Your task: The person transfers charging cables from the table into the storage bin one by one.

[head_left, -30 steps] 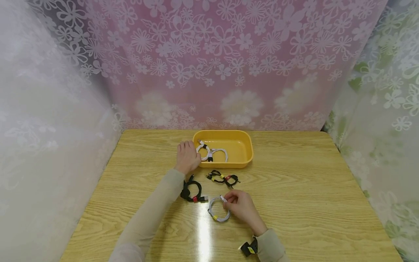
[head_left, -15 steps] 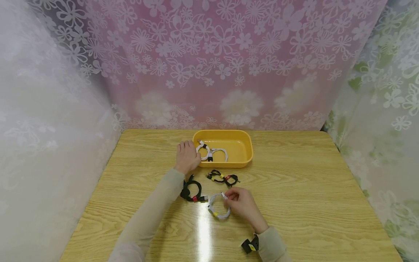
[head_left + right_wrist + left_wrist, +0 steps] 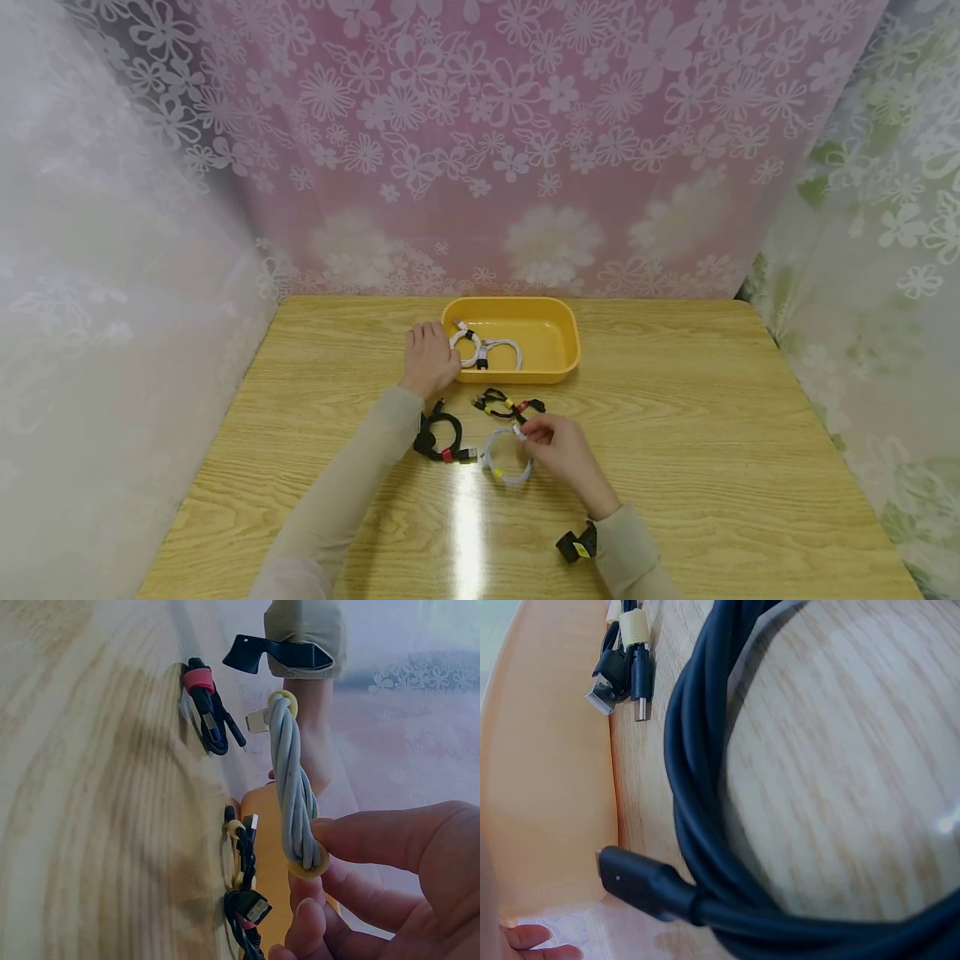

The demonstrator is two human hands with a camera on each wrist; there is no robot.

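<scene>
Pinching a coiled white cable (image 3: 286, 776), the right hand (image 3: 564, 454) hovers this side of the tub (image 3: 542, 340) the left hand (image 3: 430, 358) touches, its grip unclear.

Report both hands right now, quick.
Left hand: closed, holding the yellow tub at its left end.
Right hand: closed, pinching the coiled pale cable.
</scene>
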